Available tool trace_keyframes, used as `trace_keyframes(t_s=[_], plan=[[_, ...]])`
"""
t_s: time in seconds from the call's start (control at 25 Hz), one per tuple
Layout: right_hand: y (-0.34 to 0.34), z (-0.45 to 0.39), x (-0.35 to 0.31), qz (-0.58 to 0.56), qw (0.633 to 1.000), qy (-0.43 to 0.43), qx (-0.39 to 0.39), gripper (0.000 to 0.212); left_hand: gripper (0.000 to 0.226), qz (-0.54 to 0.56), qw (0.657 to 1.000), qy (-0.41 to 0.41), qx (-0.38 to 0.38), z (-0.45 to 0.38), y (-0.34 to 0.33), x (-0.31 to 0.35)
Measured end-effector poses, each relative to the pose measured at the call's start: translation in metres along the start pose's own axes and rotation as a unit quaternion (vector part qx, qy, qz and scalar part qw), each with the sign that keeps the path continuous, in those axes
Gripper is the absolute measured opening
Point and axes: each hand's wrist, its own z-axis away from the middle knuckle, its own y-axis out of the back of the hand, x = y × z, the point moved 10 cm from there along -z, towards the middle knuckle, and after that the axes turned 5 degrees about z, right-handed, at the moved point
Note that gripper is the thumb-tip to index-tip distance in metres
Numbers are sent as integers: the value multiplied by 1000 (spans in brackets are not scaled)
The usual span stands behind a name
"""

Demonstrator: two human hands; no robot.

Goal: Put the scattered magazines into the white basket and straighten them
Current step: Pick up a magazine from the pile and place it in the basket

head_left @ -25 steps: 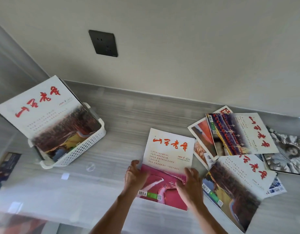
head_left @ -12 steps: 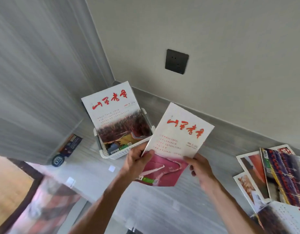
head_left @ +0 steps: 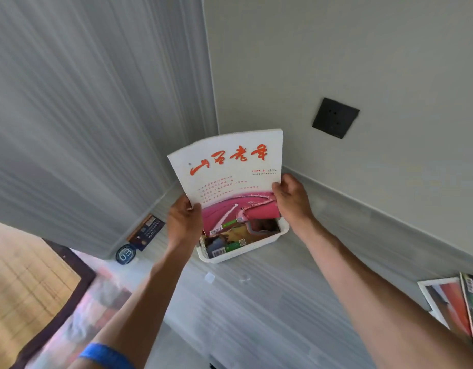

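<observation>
I hold a white magazine point(head_left: 230, 171) with red script and a pink lower cover upright over the white basket point(head_left: 259, 247). My left hand point(head_left: 183, 222) grips its lower left edge and my right hand point(head_left: 292, 201) grips its lower right edge. The magazine's bottom edge dips into the basket's mouth, in front of another magazine point(head_left: 230, 242) that stands inside and is mostly hidden. More scattered magazines point(head_left: 456, 307) lie on the grey counter point(head_left: 283, 302) at the far right edge.
The basket sits in the corner where a grey panelled wall meets a pale wall with a dark socket point(head_left: 335, 118). A small dark booklet point(head_left: 147, 231) and a round blue label point(head_left: 125, 254) lie on the counter left of the basket.
Both hands lifted the magazine off the counter, carried it left and now hold it upright over the basket. The view swung left, so most scattered magazines left the frame.
</observation>
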Motion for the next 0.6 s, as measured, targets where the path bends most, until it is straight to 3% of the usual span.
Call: trace_keyframes(t_s=[0.16, 0.4, 0.52, 0.6], plan=[[-25, -2, 41, 35, 997, -64, -29, 19, 26, -102, 994, -8, -30, -12, -7, -30], [-38, -5, 66, 96, 989, -81, -80, 29, 19, -157, 985, 25, -64, -37, -20, -64], [-24, 7, 80, 125, 985, -93, -67, 31, 32, -189, 977, 92, -47, -33, -16, -77], [-8, 23, 91, 114, 988, -97, -46, 36, 37, -200, 979, 43, -9, -20, -16, -62]])
